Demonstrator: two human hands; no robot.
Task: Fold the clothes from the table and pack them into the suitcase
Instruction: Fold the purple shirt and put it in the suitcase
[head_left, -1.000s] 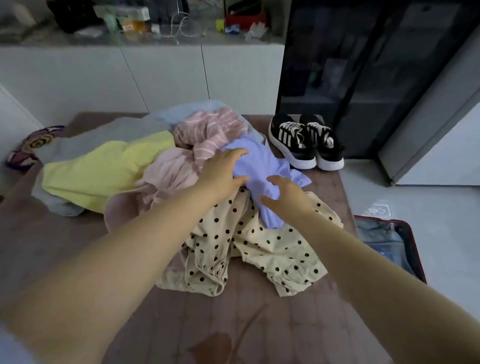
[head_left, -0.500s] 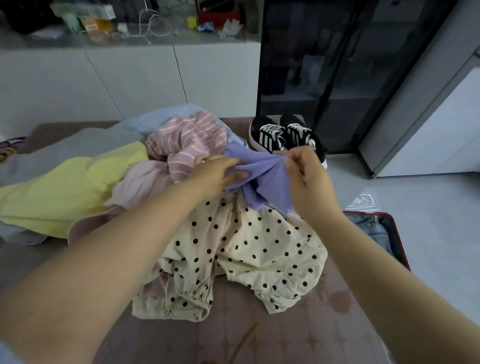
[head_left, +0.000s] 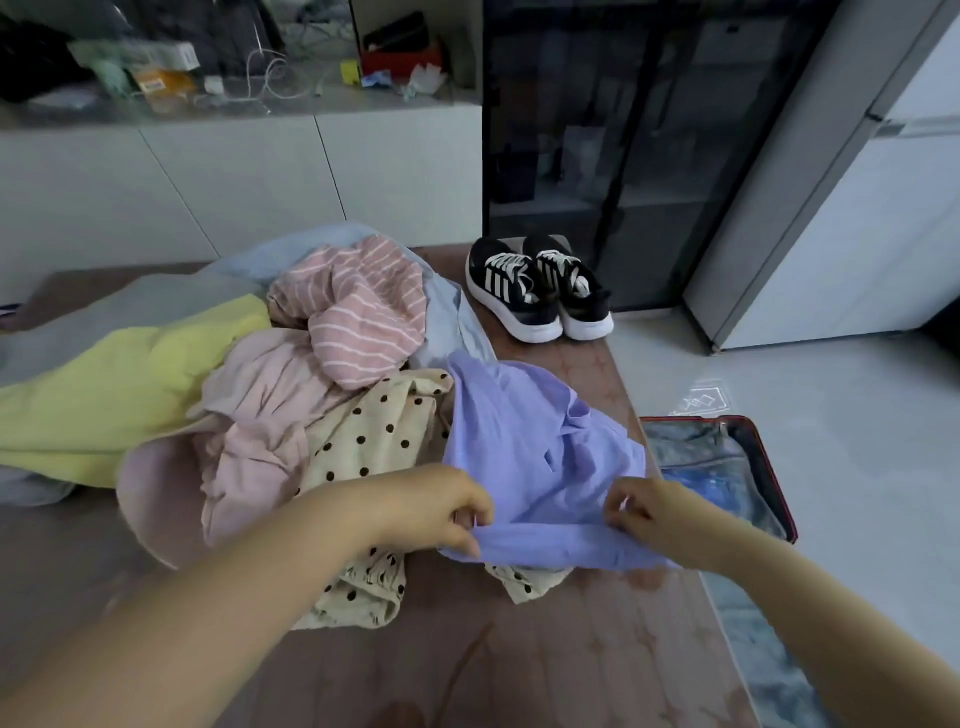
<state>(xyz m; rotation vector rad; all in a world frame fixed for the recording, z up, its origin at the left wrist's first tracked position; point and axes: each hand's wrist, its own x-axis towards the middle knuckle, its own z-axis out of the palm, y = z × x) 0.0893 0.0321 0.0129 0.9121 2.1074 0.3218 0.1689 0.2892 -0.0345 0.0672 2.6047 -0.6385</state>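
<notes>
**Hem pinched at both ends, shirt running away from me**

Fingertips first: my left hand (head_left: 441, 512) curls thumb against fingers on the near edge of the lilac shirt (head_left: 524, 441). My right hand (head_left: 644, 512) pinches the same edge further right. Between the two pinches the hem is drawn into a band that runs left to right, just above the table (head_left: 519, 649).

From that band the rest of the shirt lies away from my fingers, toward the far side of the table. So its long axis points away from me, square to the line between my hands. It is rumpled and its far part rests on the heap. As I judge it, the next move is to lift and shake it flat before any fold.

The suitcase (head_left: 769, 467) sits open on the floor just off the table's right edge, with denim (head_left: 696, 457) inside. My right hand is the nearer one to it.

Counts:
- Hands: two, both on one shirt.
- Loose garments in the heap: five that I can separate, and possibly more hidden beneath them.
  - a cream polka-dot piece (head_left: 374, 436) under the shirt
  - a pale pink piece (head_left: 260, 405)
  - a pink striped piece (head_left: 363, 317)
  - a yellow piece (head_left: 130, 384)
  - a light blue piece (head_left: 291, 254) at the back
- Suitcases: one.
- Black sneakers (head_left: 540, 291): two, side by side at the far right corner of the table.
</notes>
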